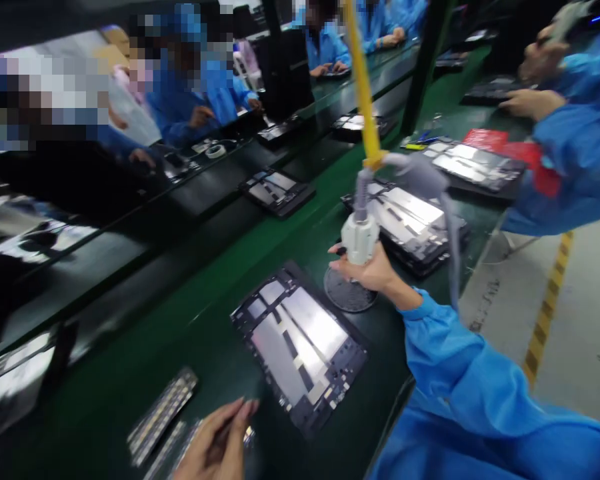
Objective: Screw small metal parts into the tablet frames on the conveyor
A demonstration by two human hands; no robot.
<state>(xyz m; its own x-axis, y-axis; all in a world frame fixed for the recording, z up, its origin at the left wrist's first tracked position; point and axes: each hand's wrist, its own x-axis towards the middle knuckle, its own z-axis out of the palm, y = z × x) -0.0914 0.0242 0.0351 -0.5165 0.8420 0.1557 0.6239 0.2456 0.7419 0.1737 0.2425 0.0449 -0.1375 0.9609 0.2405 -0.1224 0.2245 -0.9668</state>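
My right hand [367, 268] is wrapped round a white electric screwdriver [360, 239] that hangs upright from a yellow band. Below that hand lies a round dish [349, 295] with a dark, textured surface; the tool's tip is hidden. My left hand [217, 441] is at the bottom edge, thumb and fingertips pressed together; anything in the pinch is too small to make out. Close to it lie a strip with rows of small parts [164, 415] and further shiny strips. Between my hands is an opened tablet [300, 343] with silver battery panels, which neither hand touches.
More opened tablets stand on the green bench: a stack [410, 223] beyond the dish, one at far right [473, 167], one across the bench [279, 190]. A grey cable [453, 247] hangs beside the screwdriver. Co-workers in blue sleeves [580, 140] work to the right and opposite.
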